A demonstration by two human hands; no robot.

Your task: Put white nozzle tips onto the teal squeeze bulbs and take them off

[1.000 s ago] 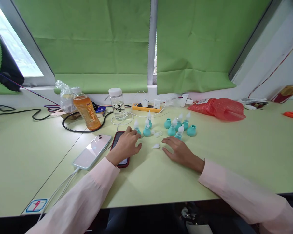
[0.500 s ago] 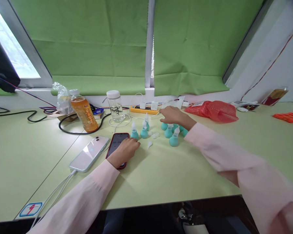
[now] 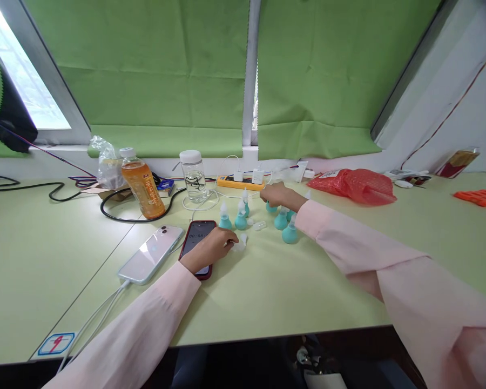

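Nozzle (image 3: 243, 240) shifted left, now at left hand's (image 3: 213, 248) curled fingertips; clamped or not, can't tell. Right hand (image 3: 278, 195) lowered to far bulb (image 3: 271, 208), finger closure hidden. Each hand now at a part.

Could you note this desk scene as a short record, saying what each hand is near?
Left hand: fingertips by small translucent plastic pieces; grip unclear
Right hand: at a round teal bulb; grip unclear
Beyond left hand: three teal bulbs with pointed translucent tips
Partly hidden by left hand: dark-screened phone in red case
Back left: clear plastic bottle of orange drink
Back right: crumpled red plastic bag
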